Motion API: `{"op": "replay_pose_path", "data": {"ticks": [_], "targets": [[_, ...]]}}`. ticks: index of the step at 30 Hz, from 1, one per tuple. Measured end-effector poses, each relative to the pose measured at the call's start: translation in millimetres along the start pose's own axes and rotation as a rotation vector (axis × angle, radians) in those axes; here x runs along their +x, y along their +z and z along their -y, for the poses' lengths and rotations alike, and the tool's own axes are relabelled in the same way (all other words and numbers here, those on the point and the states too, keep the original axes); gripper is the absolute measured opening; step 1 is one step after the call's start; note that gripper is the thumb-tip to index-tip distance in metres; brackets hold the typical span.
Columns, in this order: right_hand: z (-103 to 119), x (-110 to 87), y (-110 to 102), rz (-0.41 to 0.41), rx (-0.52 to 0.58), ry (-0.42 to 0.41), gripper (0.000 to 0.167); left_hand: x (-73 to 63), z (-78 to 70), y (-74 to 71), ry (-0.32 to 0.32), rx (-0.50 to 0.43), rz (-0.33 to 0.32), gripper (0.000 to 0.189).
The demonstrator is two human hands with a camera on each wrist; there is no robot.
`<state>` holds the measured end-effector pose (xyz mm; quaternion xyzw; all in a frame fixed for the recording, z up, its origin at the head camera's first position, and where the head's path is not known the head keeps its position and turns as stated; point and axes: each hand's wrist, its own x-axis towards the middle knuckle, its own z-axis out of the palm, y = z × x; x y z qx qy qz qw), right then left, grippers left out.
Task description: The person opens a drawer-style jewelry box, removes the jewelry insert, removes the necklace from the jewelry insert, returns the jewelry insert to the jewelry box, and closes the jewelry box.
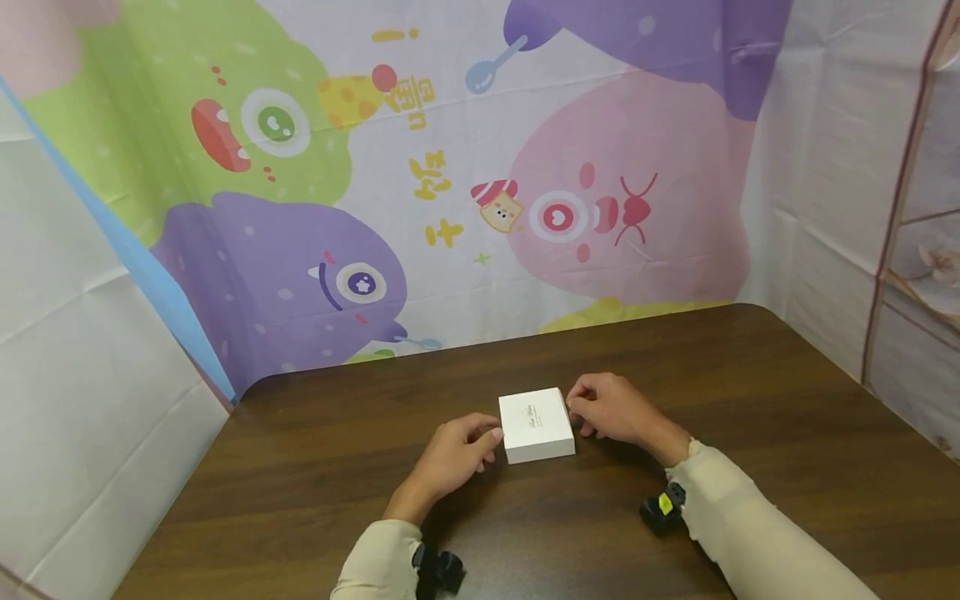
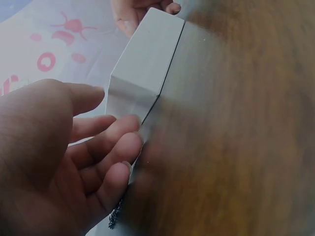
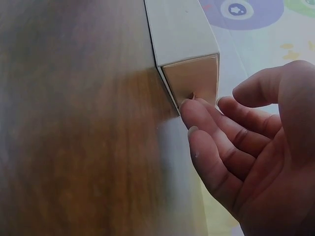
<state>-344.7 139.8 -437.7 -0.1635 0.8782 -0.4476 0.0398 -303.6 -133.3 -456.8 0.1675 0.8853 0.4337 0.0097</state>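
Observation:
A small white cardboard box with printed lettering on top lies flat on the brown table, between the two hands. In the right wrist view its right end is a tan inner panel with a small pull tab, framed by the white sleeve. My left hand is at the box's left end, fingers loosely bent, thumb apart from them. At the other end my right hand has its fingertips right at the tab, the thumb held away. Neither hand grips the box.
The dark wood-grain table runs back to a hanging cloth printed with cartoon monsters. Pale curtains hang at the left side. Black wrist cameras are strapped on both sleeves.

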Motion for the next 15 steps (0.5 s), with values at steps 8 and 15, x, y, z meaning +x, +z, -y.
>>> {"op": "replay_pose_path", "data": {"ticks": [8,15], "targets": [[-1.1,1.5,0.3,-0.005,-0.005,-0.013,0.011,1.7,0.2,-1.5,-0.019,-0.088,-0.13,0.021],[-1.4,2.4,1.2,0.001,0.003,-0.019,0.011,1.0,-1.8,-4.5,-0.047,-0.017,-0.178,0.02]]}}
